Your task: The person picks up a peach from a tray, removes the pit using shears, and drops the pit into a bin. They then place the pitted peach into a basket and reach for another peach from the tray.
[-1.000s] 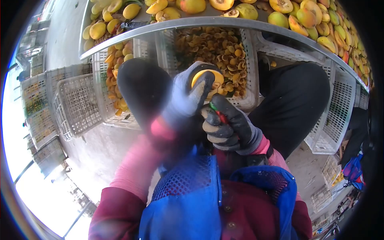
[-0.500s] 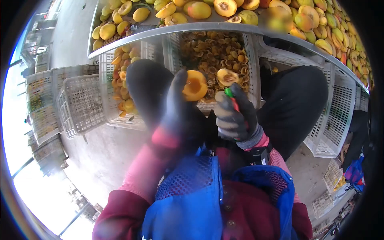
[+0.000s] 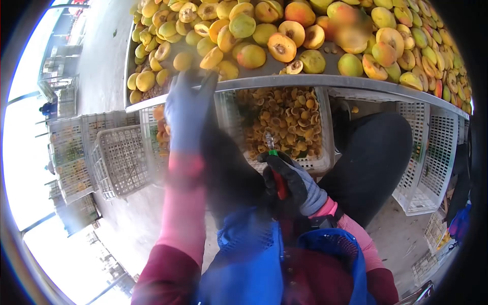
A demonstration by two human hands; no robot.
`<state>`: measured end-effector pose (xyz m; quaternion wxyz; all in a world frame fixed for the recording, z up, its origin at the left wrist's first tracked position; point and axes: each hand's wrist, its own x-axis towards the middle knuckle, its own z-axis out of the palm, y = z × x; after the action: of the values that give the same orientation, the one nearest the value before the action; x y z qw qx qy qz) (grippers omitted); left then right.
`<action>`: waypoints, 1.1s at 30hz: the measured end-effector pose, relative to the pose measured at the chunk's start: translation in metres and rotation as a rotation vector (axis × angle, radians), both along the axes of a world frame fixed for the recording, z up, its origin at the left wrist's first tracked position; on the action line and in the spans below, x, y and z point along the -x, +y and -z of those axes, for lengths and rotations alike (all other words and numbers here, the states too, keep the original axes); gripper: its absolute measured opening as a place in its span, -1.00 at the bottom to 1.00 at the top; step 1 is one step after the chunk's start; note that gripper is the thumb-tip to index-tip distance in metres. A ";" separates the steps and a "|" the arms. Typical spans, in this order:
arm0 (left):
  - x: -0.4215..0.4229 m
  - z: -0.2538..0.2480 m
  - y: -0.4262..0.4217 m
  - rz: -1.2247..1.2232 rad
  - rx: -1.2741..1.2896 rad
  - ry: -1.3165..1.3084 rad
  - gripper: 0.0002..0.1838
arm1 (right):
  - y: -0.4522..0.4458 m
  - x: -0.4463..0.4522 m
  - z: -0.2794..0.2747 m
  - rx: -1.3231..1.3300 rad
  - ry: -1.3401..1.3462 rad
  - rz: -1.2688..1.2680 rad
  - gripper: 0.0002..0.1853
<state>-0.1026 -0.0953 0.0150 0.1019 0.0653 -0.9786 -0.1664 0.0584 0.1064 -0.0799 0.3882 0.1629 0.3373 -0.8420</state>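
My left hand, gloved in grey and blurred by motion, reaches to the near edge of the metal table. Its thumb and fingers look apart, just short of a yellow peach. Lower down, my right hand is wrapped round a pitting tool with a red and green handle. The tool's shiny metal tip points up over a crate of cut-out peach pieces. Halved and whole peaches cover much of the table; some halves show their pits.
Under the table at left, a crate with peaches is partly hidden behind my left arm. Empty plastic crates stand on the floor at left, and more crates at right. My knees are just below the table edge.
The peach half has left my left hand, which has moved up to the table edge. The pitted piece at the tool's tip is gone, and my right hand has dropped lower. The view has tilted up.
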 end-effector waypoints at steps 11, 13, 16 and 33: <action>0.020 -0.005 0.033 0.593 -0.125 0.062 -0.30 | 0.014 0.041 -0.023 -0.265 0.089 0.306 -0.62; -0.012 -0.014 0.055 0.674 -0.240 -0.026 -0.22 | 0.014 0.057 -0.047 -0.120 0.016 0.345 -0.66; -0.045 -0.004 0.058 0.718 -0.302 -0.132 -0.06 | 0.019 0.067 -0.060 -0.097 0.009 0.274 -0.72; -0.100 0.003 0.085 -0.045 -1.282 -0.243 -0.54 | 0.007 0.032 -0.075 -0.994 1.054 0.153 -0.69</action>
<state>-0.0026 -0.0107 0.0122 -0.0650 0.1518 -0.6882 -0.7065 0.0266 0.1136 -0.0044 -0.0058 -0.0842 0.8099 -0.5805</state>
